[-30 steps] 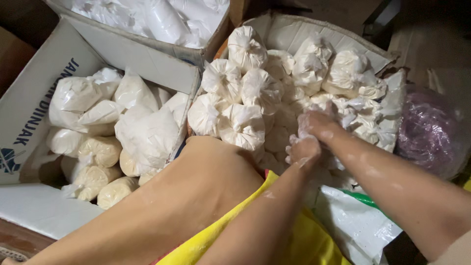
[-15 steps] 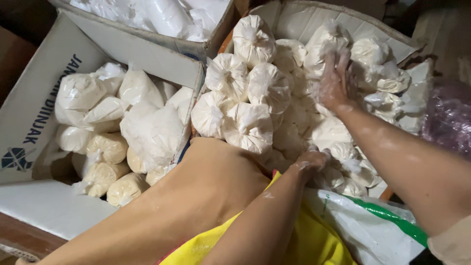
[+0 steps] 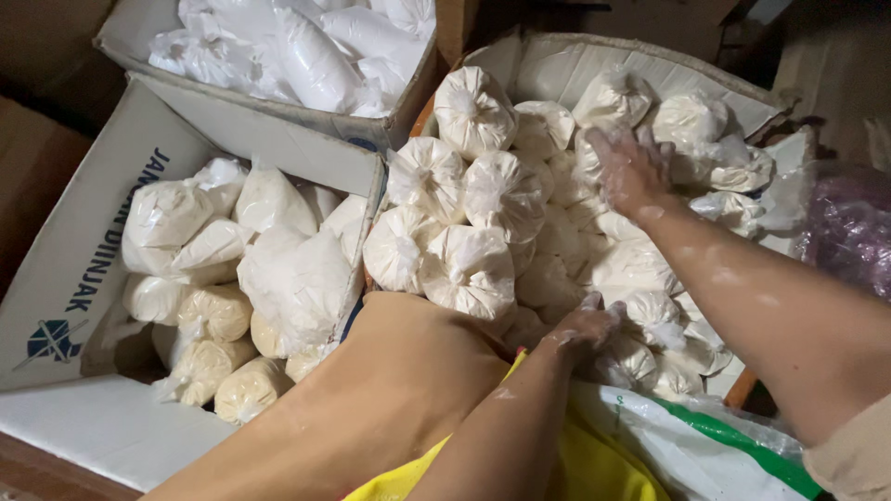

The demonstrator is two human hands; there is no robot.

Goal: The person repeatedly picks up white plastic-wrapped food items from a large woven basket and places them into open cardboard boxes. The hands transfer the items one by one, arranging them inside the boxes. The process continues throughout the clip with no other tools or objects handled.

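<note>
A heap of knotted plastic bags of white flour [image 3: 473, 269] fills the middle cardboard box [image 3: 650, 70], piled above its rim. The right hand [image 3: 631, 167] lies flat on bags near the top of that heap, fingers spread and released, dusted with powder. The left hand [image 3: 585, 327] is pushed in among the bags at the heap's near edge, fingers curled around a small bag, though how firmly it grips cannot be told. Left of the heap stands a second open box [image 3: 83, 269] holding similar bags, some yellowish. Beyond that, a third box [image 3: 269, 111] contains longer white bags. Right of the heap sits a purple plastic bag [image 3: 849, 237].
</note>
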